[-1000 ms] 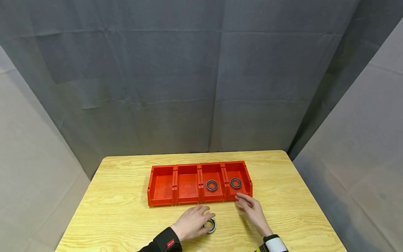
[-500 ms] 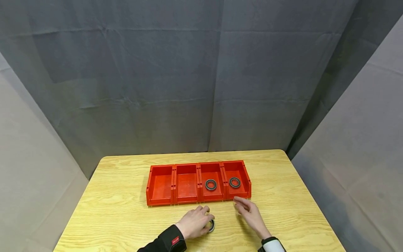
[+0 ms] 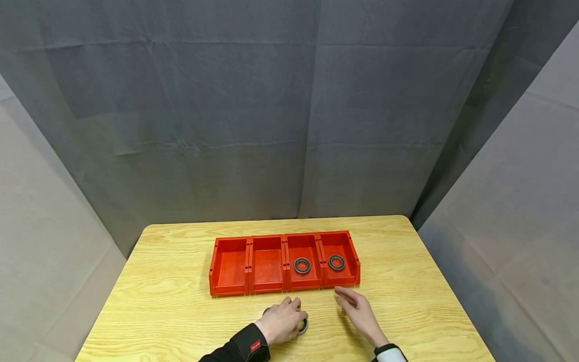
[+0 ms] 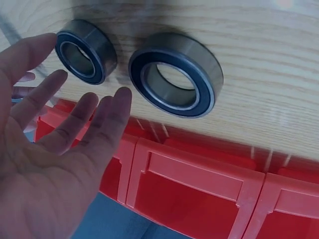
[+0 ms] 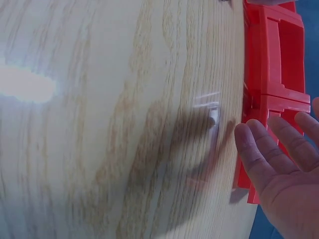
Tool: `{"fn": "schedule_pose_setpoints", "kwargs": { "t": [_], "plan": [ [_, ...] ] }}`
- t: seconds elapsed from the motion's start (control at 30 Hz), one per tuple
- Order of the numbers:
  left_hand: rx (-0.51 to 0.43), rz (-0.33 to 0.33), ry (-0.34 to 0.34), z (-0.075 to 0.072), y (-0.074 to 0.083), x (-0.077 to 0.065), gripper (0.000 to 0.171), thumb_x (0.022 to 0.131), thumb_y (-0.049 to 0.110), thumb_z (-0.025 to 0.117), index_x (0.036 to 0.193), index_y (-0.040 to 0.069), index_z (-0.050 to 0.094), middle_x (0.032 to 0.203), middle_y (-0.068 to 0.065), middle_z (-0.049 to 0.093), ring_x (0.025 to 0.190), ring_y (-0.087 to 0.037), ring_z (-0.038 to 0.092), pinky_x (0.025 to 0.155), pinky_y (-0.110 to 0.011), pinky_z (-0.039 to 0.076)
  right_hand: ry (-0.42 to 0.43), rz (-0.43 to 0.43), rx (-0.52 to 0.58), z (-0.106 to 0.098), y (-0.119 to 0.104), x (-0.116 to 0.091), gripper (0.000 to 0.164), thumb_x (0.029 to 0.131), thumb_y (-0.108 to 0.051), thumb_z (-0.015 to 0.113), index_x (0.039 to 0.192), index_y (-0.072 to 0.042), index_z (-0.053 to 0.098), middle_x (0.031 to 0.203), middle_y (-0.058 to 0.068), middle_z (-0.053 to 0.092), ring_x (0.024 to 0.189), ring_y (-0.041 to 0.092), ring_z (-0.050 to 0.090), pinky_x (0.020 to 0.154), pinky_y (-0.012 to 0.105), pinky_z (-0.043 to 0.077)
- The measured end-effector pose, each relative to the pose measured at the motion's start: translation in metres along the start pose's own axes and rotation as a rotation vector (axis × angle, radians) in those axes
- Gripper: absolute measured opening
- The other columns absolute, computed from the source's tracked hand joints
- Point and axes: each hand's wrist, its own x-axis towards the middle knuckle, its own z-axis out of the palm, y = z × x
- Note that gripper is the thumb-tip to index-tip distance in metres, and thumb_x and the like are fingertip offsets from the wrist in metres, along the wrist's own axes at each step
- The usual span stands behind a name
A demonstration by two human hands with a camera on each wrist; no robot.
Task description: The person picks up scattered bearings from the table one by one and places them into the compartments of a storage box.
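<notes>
My left hand is low over the table by two ball bearings, its fingers loosely bent. One bearing lies at the thumb and index fingertips; whether they touch it I cannot tell. A second, larger-looking bearing lies beside the other fingertips, mostly hidden behind the hand in the head view. My right hand hovers before the rightmost red bin, holding nothing, fingers relaxed. Inside that bin lies a bearing, and another bearing lies in the bin to its left.
Several red bins stand joined in a row across the wooden table. The two left bins hold nothing visible. A grey curtain hangs behind the table, with pale panels on both sides.
My left hand has shifted slightly right over the nearer bearing, and part of a second bearing now shows behind it. The right hand has drawn back a little from the bin's front.
</notes>
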Motion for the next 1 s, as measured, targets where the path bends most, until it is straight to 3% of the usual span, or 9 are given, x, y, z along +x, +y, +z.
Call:
{"fn": "schedule_pose_setpoints", "kwargs": {
  "t": [0.23, 0.7, 1.0],
  "plan": [
    [0.008, 0.005, -0.044, -0.001, 0.003, 0.003, 0.031, 0.088, 0.030, 0.077, 0.119, 0.032, 0.069, 0.111, 0.003, 0.060, 0.093, -0.013, 0.055, 0.062, -0.024, 0.052, 0.000, 0.004, -0.001, 0.001, 0.001, -0.003, 0.035, 0.099, -0.004, 0.059, 0.132, 0.007, 0.061, 0.131, 0.026, 0.066, 0.120, 0.037, 0.066, 0.088, 0.018, 0.056],
    [0.101, 0.012, 0.003, 0.010, 0.008, 0.007, 0.029, 0.085, 0.034, 0.080, 0.111, 0.033, 0.069, 0.107, 0.005, 0.060, 0.090, -0.012, 0.057, 0.058, -0.024, 0.051, 0.015, 0.016, 0.012, 0.003, 0.003, -0.004, 0.033, 0.097, -0.002, 0.059, 0.129, 0.007, 0.063, 0.130, 0.026, 0.066, 0.121, 0.037, 0.065, 0.089, 0.015, 0.053],
    [0.167, 0.031, 0.045, 0.011, 0.010, 0.006, 0.027, 0.083, 0.036, 0.082, 0.108, 0.035, 0.070, 0.105, 0.006, 0.061, 0.089, -0.011, 0.057, 0.056, -0.023, 0.050, 0.009, 0.010, 0.003, 0.004, 0.006, -0.003, 0.034, 0.099, -0.004, 0.059, 0.131, 0.008, 0.062, 0.130, 0.026, 0.066, 0.120, 0.036, 0.066, 0.088, 0.019, 0.056]
  ]
}}
